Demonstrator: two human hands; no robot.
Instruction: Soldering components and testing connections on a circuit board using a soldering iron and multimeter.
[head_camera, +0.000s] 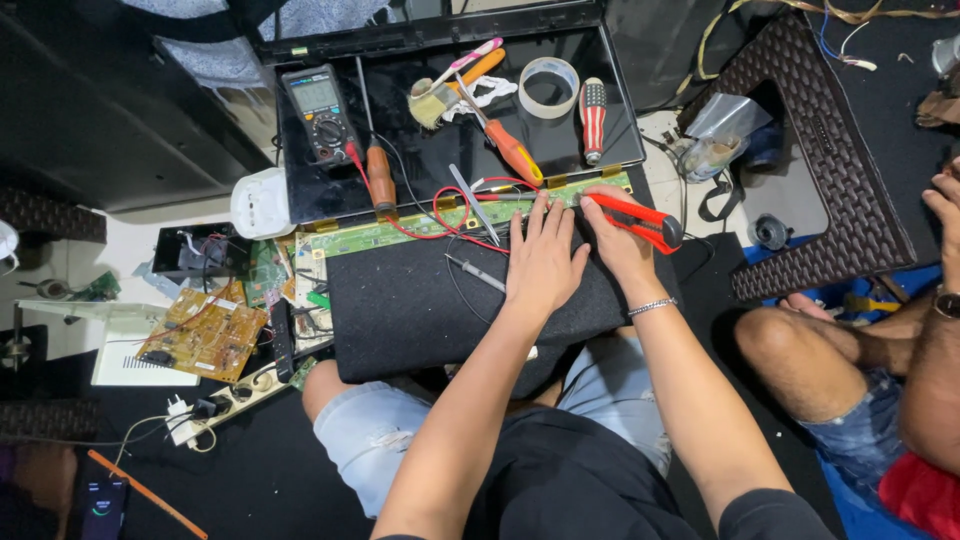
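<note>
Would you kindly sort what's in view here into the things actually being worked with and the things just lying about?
In use:
- left hand, flat on the black pad
- right hand, holding the red utility knife
- long green circuit strip at the fingertips

Lying about:
- multimeter
- tape roll
- striped screwdriver
- orange screwdriver
- brown circuit board

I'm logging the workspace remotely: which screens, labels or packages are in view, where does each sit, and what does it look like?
Multimeter: top left on the black panel, dark body, grey rectangular screen, round dial.
Phone: bottom left on the floor, dark, lit screen with a green ring.
Clear plastic bag: right of the panel, crumpled, beside the brown woven stool.
No signs visible; labels too small to tell.
</note>
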